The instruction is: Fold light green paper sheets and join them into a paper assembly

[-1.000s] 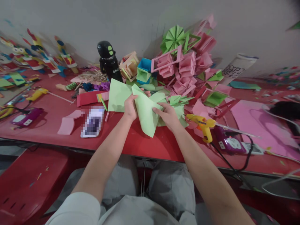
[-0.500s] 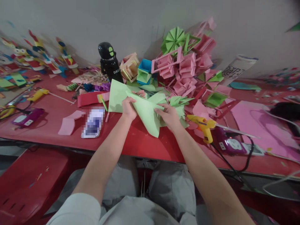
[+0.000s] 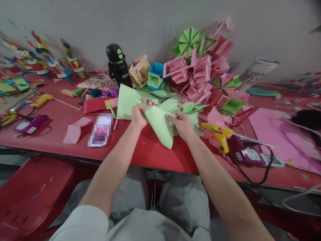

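Both hands hold a light green paper sheet [image 3: 160, 125] above the red table [image 3: 155, 152], near its front edge. My left hand [image 3: 138, 115] pinches the sheet's upper left part, fingers wrapped over its edge. My right hand [image 3: 183, 124] grips the right side, fingers closed on the fold. The sheet bends into a pointed shape that hangs down between my hands. A second flat green sheet [image 3: 125, 102] lies just behind my left hand.
A yellow glue gun [image 3: 217, 133] with a cord lies right of my right hand. A phone [image 3: 100, 130] and pink paper scraps [image 3: 71, 134] lie at left. A black bottle [image 3: 117, 65] and a pile of pink and green folded paper shapes [image 3: 200, 73] stand behind.
The green sheet has been folded tighter between my hands; its top edge came down and the lower point shifted slightly right. Both hands stay in about the same place.
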Demonstrator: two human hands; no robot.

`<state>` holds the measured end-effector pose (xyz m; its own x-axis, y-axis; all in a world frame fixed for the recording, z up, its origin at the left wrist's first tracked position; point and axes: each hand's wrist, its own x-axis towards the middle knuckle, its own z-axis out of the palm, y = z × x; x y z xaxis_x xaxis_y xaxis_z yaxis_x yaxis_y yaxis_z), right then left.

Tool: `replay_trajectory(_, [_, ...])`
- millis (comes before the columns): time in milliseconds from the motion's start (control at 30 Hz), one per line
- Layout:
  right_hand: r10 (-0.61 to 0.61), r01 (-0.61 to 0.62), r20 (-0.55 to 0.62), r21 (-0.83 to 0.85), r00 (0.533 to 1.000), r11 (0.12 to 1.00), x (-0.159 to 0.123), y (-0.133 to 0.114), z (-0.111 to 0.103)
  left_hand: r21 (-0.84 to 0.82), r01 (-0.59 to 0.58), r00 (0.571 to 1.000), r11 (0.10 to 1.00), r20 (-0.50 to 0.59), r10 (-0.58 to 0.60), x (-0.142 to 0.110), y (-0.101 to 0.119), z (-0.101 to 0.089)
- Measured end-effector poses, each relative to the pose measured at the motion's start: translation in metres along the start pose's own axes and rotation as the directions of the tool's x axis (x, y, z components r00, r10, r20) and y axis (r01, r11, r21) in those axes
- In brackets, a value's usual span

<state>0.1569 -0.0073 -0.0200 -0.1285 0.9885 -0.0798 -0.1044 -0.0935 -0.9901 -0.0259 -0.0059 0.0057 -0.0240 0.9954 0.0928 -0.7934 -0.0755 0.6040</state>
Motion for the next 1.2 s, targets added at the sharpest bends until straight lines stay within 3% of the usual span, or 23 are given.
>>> replay_trajectory(233, [0.017, -0.017, -0.003, 0.048, 1.0, 0.999, -0.003, -0.005, 0.002, 0.02, 0.021, 1.0, 1.0, 0.006, -0.021, 0.0, -0.002, -0.001])
replay_trajectory(533, [-0.187, 0.167, -0.148, -0.138, 0.971, 0.976, 0.003, 0.001, -0.005, 0.219, 0.017, 0.995, 0.976, -0.102, 0.005, 0.01, -0.01, -0.007])
replay_trajectory(667, [-0.145, 0.115, -0.2, -0.156, 0.969, 0.981, 0.003, 0.0, -0.005, 0.378, 0.062, 0.985, 0.924, -0.174, 0.005, 0.011, -0.016, -0.01])
replay_trajectory(800, [-0.135, 0.116, -0.181, -0.11, 0.974, 0.987, 0.003, 0.001, -0.004, 0.49, 0.02, 0.974, 0.872, -0.205, 0.093, 0.013, -0.02, -0.013])
replay_trajectory(1000, [-0.094, 0.102, -0.161, 0.042, 0.982, 0.994, 0.004, 0.001, -0.003, 0.507, -0.002, 0.967, 0.862, -0.22, 0.132, 0.013, -0.021, -0.014])
replay_trajectory(1200, [-0.101, 0.11, -0.176, 0.045, 0.979, 0.993, 0.002, -0.003, -0.004, 0.508, 0.005, 0.963, 0.861, -0.235, 0.133, 0.014, -0.021, -0.013])
